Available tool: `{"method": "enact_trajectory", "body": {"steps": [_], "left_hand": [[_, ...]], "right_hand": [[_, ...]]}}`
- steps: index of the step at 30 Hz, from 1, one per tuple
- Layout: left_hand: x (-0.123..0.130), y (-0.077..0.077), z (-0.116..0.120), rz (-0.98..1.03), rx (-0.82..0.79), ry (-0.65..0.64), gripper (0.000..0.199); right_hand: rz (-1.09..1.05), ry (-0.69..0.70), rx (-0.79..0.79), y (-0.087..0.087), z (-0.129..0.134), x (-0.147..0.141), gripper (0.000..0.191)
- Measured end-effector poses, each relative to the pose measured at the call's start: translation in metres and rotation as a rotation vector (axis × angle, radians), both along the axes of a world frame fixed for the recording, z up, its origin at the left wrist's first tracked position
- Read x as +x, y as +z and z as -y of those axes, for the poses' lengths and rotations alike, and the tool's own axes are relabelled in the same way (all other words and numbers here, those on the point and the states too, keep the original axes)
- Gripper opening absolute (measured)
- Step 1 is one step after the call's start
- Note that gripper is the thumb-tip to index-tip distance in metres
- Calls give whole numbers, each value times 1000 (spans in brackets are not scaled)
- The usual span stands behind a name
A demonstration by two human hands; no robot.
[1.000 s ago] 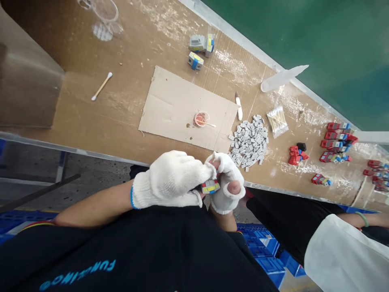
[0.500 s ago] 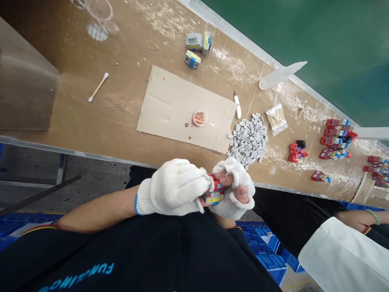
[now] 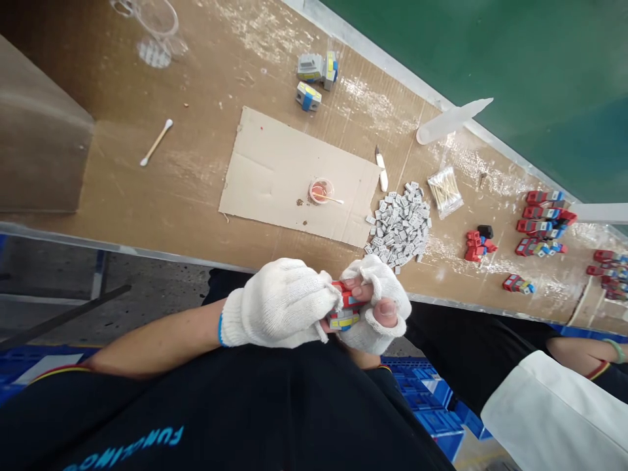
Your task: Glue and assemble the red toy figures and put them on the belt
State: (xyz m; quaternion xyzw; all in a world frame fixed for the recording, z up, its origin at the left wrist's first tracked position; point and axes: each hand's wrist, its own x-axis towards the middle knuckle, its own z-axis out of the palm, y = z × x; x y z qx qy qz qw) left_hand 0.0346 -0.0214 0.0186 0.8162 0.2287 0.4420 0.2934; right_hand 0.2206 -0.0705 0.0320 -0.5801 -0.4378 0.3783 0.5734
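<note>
The one view, worn on the head, looks from above the wearer's own dark shirt (image 3: pixel 255 405), facing steeply down and a little forward. It sits close over the left hand (image 3: pixel 282 304) and right hand (image 3: pixel 377 317), yet takes in a broad stretch of bench (image 3: pixel 196 209), which runs aslant across it. A green surface (image 3: pixel 490 52) fills the far right, and a co-worker (image 3: pixel 554 405) is cut off at near right

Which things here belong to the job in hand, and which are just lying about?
Job in hand:
red-and-grey toy piece, held between left hand and right hand
perhaps grey pieces, beside them

Apparently just lying about:
loose cotton swab
white-handled tool
</note>
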Motion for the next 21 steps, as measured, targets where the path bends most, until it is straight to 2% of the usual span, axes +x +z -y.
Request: {"method": "enact_trajectory", "body": {"steps": [9, 13, 15, 21], "left_hand": [[-1, -8, 1, -5, -108, -51, 20], [2, -10, 0, -37, -22, -20, 19], [3, -11, 0, -32, 1, -9, 20], [4, -12, 0, -99, -97, -60, 21]], "right_hand": [[68, -50, -9, 0, -7, -5, 59], [10, -64, 75, -4, -7, -5, 47], [21, -69, 57, -8, -5, -4, 48], [107, -110, -9, -13, 5, 1, 50]]}}
